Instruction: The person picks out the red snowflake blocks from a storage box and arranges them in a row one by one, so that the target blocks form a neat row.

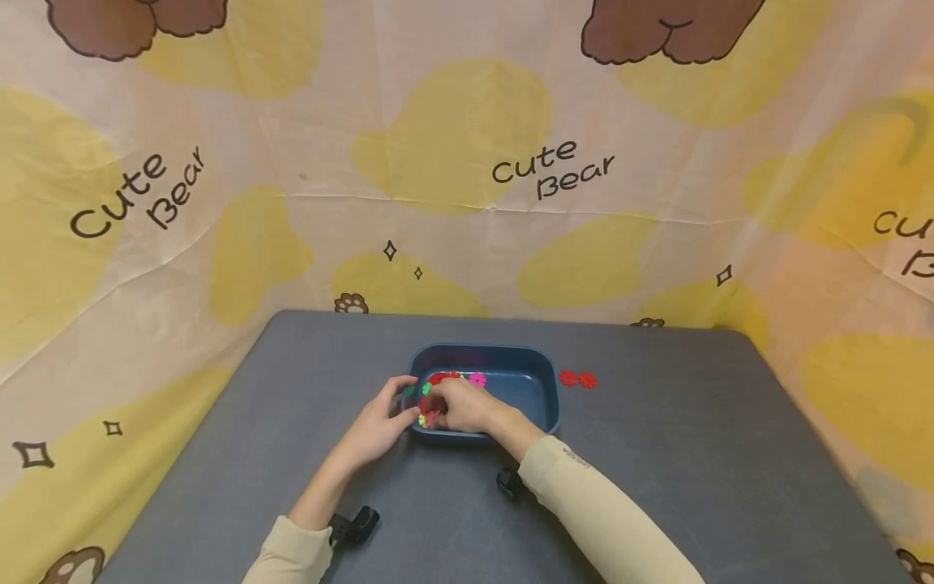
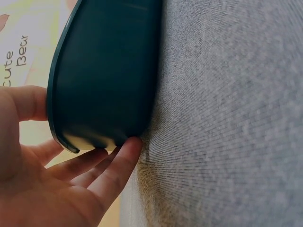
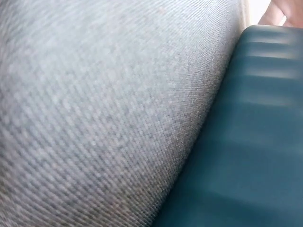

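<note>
A dark blue plastic box [image 1: 524, 397] sits on the table, with several small flower-shaped pieces [image 1: 445, 378] in red, pink and green at its left end. My left hand [image 1: 377, 423] grips that end, thumb at the near corner and fingers on the outer wall. In the left wrist view, those fingers [image 2: 116, 170] press against the box's end wall [image 2: 106, 71]. My right hand [image 1: 467, 405] reaches inside, fingers bent down among the pieces; I cannot tell whether they pinch one. The right wrist view shows only the box's outer side [image 3: 251, 151], with part of the left hand [image 3: 286, 12] beyond.
Two red flower-shaped pieces [image 1: 578, 380] lie on the grey table [image 1: 657, 454], just right of the box. A printed cloth [image 1: 445, 138] hangs behind and at both sides. Black wrist cameras [image 1: 356, 526] stick out under both forearms.
</note>
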`<state>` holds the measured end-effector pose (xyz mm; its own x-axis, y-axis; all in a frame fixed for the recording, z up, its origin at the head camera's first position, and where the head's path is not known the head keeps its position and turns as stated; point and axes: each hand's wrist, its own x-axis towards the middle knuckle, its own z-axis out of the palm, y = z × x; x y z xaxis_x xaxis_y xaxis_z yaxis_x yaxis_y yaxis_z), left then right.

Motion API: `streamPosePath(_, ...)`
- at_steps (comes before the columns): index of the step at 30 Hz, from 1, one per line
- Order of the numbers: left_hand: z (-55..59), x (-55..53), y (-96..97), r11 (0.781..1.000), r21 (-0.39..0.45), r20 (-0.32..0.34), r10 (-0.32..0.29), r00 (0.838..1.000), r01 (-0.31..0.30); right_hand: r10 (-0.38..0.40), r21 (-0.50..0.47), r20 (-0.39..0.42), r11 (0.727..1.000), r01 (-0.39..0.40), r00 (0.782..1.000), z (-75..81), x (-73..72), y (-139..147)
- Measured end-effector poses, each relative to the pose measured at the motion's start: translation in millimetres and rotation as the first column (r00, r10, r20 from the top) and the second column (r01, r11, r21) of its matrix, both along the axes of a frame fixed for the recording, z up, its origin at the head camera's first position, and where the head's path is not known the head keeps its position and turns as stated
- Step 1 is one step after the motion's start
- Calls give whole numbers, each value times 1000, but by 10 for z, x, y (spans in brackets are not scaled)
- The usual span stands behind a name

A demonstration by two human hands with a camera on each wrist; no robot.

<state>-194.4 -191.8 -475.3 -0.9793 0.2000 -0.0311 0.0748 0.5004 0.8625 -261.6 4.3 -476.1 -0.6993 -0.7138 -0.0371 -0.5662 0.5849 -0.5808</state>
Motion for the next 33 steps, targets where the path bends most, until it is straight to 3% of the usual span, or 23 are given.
streamPosePath(5,-5,-6,6,1000,-2,6,3,1000,-3,-20,-23,37,1000,21,999,-8,2,26)
streamPosePath(18,-14,-18,15,1000,-26,-16,13,1000,-13,-87,-24,35,996,88,996,99,35,209)
streamPosePath(24,-4,-7,14,1000,-28,-10,14,1000,-15,-79,7,19,997,79,997,227,59,397)
streamPosePath(33,-8,-8,7,999,-39,-10,10,1000,-11,-133,-45,1,990,133,991,404,73,768)
